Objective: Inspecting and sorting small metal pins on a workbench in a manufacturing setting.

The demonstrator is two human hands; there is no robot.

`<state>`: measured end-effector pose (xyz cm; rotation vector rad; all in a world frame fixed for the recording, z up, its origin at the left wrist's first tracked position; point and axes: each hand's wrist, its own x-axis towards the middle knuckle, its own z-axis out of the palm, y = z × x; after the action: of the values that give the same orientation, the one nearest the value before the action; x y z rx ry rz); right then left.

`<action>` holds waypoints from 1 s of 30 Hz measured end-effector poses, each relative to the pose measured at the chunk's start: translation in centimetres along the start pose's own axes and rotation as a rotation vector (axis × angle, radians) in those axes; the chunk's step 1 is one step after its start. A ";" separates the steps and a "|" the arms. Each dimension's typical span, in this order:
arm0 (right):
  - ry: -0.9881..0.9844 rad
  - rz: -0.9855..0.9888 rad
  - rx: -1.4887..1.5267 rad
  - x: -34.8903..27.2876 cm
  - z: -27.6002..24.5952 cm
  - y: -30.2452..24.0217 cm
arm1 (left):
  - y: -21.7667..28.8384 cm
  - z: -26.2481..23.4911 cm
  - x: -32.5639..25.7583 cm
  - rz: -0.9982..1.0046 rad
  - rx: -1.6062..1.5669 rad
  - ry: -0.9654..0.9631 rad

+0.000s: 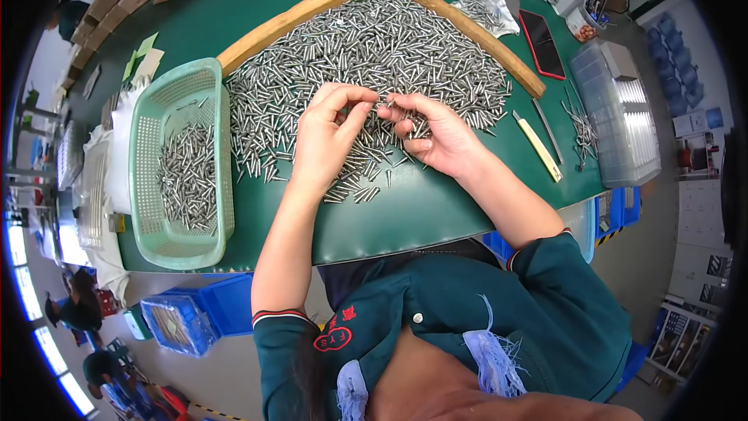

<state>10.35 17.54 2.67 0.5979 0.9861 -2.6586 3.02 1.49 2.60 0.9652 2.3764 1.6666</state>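
Note:
A wide heap of small silvery metal pins (343,43), slim and a little like screws, lies on the green table. Over the near middle of this heap, my left hand (331,136) pinches with thumb and forefinger. My right hand (440,136) faces it, its fingers curled and its fingertips almost touching the left ones. Between the fingertips is a tiny metal pin (381,102), partly covered by them, so its exact shape is hard to make out. On the left, a pale green plastic basket (221,210) holds more of these pins.
Two wooden strips (308,15) (479,40) border the heap's far side. To the right lie a phone (541,45), a yellow-handled utility knife (539,148), a thin metal strip (548,131) and clear plastic boxes (623,125). Blue bins (183,320) stand below the table's left side.

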 end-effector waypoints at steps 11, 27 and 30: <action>-0.040 -0.029 -0.073 0.2 -0.1 0.7 | -0.1 0.9 -0.2 -0.212 -0.593 -0.125; -0.074 -0.057 -0.124 -0.1 0.4 0.9 | 0.1 0.8 -0.4 -0.284 -0.649 -0.092; -0.069 -0.061 -0.153 -0.2 0.5 0.7 | 0.1 0.7 -0.4 -0.283 -0.626 -0.088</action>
<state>10.62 16.68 2.64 0.4470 1.1917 -2.6053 3.68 1.88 2.23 0.5459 1.6520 1.9951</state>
